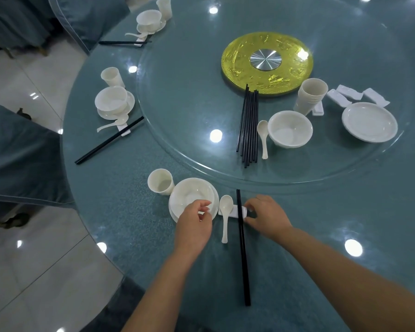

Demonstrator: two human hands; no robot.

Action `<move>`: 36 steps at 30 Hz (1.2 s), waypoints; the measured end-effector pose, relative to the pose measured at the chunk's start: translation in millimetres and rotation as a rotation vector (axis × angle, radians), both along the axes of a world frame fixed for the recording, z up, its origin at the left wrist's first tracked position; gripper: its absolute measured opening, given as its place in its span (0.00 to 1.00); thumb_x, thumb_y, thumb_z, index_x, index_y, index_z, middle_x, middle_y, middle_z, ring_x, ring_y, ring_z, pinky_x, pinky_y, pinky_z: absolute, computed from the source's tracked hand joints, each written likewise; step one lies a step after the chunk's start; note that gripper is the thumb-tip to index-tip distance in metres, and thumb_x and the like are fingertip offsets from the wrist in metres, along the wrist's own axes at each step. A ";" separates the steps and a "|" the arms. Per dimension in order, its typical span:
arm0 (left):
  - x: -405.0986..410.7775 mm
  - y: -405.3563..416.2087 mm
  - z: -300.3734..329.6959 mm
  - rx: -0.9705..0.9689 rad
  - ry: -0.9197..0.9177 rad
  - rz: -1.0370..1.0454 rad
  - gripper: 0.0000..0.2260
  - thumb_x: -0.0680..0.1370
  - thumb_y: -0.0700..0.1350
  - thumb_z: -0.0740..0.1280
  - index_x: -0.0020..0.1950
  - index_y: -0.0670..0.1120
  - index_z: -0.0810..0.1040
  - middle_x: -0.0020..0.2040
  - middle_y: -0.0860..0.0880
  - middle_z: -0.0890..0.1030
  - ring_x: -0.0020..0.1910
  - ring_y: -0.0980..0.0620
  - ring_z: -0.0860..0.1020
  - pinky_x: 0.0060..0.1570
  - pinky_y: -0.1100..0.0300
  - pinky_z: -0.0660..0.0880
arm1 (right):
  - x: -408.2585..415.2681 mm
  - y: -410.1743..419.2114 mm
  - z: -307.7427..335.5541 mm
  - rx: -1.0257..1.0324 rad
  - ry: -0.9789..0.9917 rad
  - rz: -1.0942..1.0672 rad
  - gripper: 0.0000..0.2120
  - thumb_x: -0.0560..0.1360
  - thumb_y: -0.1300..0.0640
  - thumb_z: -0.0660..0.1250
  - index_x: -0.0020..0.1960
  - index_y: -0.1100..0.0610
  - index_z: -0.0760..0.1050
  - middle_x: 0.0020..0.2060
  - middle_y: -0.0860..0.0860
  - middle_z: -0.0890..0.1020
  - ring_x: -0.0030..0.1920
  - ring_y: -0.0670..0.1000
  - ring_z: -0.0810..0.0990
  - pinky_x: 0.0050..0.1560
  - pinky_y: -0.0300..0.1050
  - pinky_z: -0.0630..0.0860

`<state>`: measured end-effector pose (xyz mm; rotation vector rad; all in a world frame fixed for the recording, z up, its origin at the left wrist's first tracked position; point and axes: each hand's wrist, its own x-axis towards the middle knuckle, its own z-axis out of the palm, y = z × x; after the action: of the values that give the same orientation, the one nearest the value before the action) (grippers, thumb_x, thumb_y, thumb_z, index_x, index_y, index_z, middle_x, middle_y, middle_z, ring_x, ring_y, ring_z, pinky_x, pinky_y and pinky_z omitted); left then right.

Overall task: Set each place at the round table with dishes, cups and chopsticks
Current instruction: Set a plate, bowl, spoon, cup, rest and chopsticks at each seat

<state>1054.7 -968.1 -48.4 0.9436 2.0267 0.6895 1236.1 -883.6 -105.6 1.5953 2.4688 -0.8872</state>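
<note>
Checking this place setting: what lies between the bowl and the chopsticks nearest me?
In the head view, a white spoon lies between the bowl and the chopsticks, its scoop on the white rest.

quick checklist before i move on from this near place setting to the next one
1. Cup upright beside the dish: ok.
2. Bowl sitting on its plate: ok, though the left hand hovers over its near edge.
3. Spoon with its head on the white rest: ok.
4. Chopsticks laid across the rest, tips toward the table centre: ok.
5. Right hand clear of the rest: not ok, its fingers are at the rest's right end.
6. Supplies on the glass turntable for another place (spare chopsticks, stacked cups, spare bowl, spare plate): ok.
</note>
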 end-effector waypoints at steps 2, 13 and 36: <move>0.2 -0.4 -0.5 0.004 -0.003 -0.002 0.12 0.79 0.42 0.62 0.59 0.51 0.78 0.52 0.54 0.79 0.44 0.62 0.75 0.46 0.65 0.70 | 1.7 -2.3 0.9 -0.020 0.010 -0.013 0.15 0.73 0.51 0.68 0.59 0.54 0.74 0.50 0.49 0.75 0.56 0.52 0.72 0.53 0.41 0.67; 4.9 -6.5 0.4 0.032 -0.009 -0.059 0.10 0.80 0.44 0.62 0.58 0.51 0.77 0.52 0.55 0.79 0.44 0.62 0.75 0.40 0.71 0.68 | 6.8 -47.1 6.2 -0.197 0.014 -0.271 0.15 0.77 0.48 0.64 0.59 0.56 0.71 0.48 0.52 0.80 0.51 0.54 0.78 0.50 0.46 0.74; 0.8 -21.4 -5.5 0.037 -0.030 -0.074 0.09 0.79 0.43 0.63 0.56 0.53 0.77 0.51 0.55 0.79 0.43 0.61 0.75 0.43 0.66 0.70 | -26.1 -80.7 0.9 -0.292 0.021 -0.519 0.16 0.75 0.51 0.67 0.58 0.57 0.69 0.47 0.51 0.78 0.47 0.52 0.75 0.45 0.43 0.71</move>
<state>1055.5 -989.5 -53.9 1.0188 1.9485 0.6995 1210.0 -964.3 -104.7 2.1437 1.8361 -1.2543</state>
